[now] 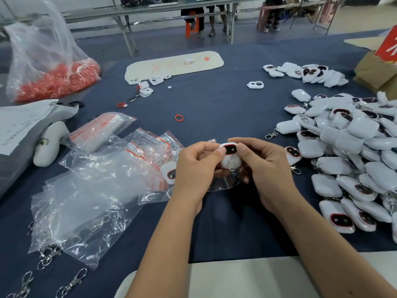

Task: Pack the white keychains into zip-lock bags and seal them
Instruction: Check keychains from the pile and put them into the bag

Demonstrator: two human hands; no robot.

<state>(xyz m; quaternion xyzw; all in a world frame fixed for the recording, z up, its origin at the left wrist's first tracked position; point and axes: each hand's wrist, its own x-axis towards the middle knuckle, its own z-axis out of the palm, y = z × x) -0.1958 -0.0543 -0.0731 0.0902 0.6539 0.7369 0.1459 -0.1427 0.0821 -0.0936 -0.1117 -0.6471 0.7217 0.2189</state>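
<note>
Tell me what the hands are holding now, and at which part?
Both hands, left hand and right hand, pinch one white keychain at its upper side edges, thumbs beside the dark window.

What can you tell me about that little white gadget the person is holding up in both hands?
The white keychain is a small rounded case of glossy plastic. Its upper face carries a dark oval window ringed in red. It is held upright above the blue cloth, window end up. The left hand and right hand pinch it from either side with thumbs and forefingers. Below it hangs a clear zip-lock bag, which seems to surround its lower part. A metal clasp shows faintly beneath.
</note>
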